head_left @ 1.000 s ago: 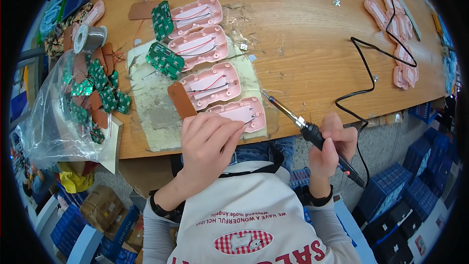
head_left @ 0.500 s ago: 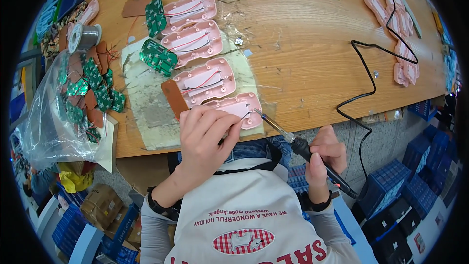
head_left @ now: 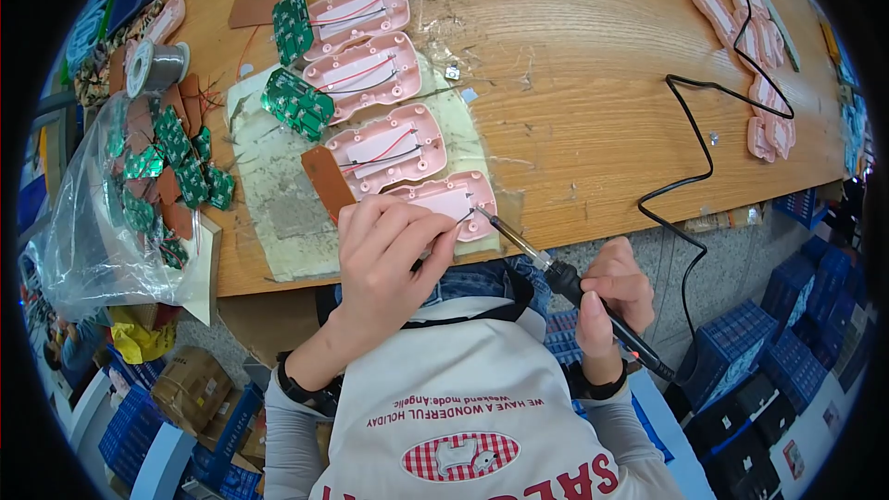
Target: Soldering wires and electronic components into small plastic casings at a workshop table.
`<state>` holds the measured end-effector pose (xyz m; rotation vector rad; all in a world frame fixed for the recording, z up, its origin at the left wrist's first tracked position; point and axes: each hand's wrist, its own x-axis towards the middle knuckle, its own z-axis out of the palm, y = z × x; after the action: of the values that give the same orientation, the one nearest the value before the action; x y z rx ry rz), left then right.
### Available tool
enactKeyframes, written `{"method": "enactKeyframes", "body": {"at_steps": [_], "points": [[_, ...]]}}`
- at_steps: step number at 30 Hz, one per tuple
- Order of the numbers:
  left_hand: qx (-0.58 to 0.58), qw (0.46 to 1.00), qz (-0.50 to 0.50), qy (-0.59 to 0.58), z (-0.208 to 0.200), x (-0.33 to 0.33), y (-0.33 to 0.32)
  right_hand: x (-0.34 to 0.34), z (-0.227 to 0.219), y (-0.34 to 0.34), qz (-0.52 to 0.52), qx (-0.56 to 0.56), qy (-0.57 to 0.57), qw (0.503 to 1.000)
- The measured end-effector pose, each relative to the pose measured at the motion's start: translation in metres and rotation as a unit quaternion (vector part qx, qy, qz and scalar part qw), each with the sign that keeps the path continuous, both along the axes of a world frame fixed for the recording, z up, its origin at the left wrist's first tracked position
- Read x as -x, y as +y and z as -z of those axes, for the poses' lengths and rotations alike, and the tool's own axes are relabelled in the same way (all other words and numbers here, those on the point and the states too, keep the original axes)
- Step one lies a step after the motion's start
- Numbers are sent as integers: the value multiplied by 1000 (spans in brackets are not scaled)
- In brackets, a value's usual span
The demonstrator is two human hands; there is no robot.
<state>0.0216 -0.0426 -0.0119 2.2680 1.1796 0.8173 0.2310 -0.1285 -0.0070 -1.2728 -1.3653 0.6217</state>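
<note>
My right hand [head_left: 616, 289] is closed around the black handle of a soldering iron [head_left: 563, 279]. The iron's tip reaches the right end of the nearest pink plastic shell half [head_left: 483, 222], close to a small metal contact. At that same spot a short dark wire [head_left: 465, 217] runs from the pinched fingertips of my left hand [head_left: 384, 255]. My left hand covers the left part of this shell. Just beyond it lies another pink shell [head_left: 428, 141] with red and black wires and a brown board [head_left: 328, 183] beside it.
Two farther shells [head_left: 370, 74] have green circuit boards [head_left: 297, 104] wired to them. At left stand a solder wire spool [head_left: 157, 68] and a clear plastic bag [head_left: 93, 231] with several boards. The iron's black cord [head_left: 679, 190] crosses the table's right side, near stacked pink parts [head_left: 761, 42].
The soldering iron's tip has shifted slightly left, closer to the dark wire's end. My left hand keeps its pinch, and the table's things sit a little higher and further left in view.
</note>
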Motion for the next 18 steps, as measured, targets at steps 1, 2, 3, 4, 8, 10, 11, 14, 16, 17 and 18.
{"method": "enactKeyframes", "body": {"at_steps": [1, 2, 3, 4, 8, 10, 11, 14, 16, 17, 18], "points": [[0, 1000, 0, 0, 0, 0, 0, 0, 0, 0, 2, 0, -2, 1000], [0, 1000, -1, 0, 0, 0, 0, 0, 0, 1, 4, 0, -4, 1000], [0, 1000, 0, 1, 0, 0, 0, 1, 0, 1, 3, 1, -4, 1000], [-1, 1000, 0, 1, 0, 0, 0, 1, -1, 1, 4, -1, -1, 1000], [4, 1000, 1, 0, 1, 0, 0, 1, -1, 1, 5, -4, -2, 1000], [6, 1000, 3, 3, -1, 0, 1, 1, -3, 2, 4, -3, -3, 1000], [6, 1000, 3, 3, -1, 0, 1, 2, -4, 2, 3, -2, -5, 1000], [4, 1000, 1, 6, -1, 0, 0, -3, -5, 7, -24, -27, -32, 999], [6, 1000, 4, 3, -1, 0, 1, -3, -6, 7, -25, -27, -33, 999], [6, 1000, 4, 3, -1, 0, 1, -2, -6, 7, -26, -27, -34, 999], [6, 1000, 4, 3, -1, 0, 1, -2, -7, 8, -26, -27, -35, 999]]}}
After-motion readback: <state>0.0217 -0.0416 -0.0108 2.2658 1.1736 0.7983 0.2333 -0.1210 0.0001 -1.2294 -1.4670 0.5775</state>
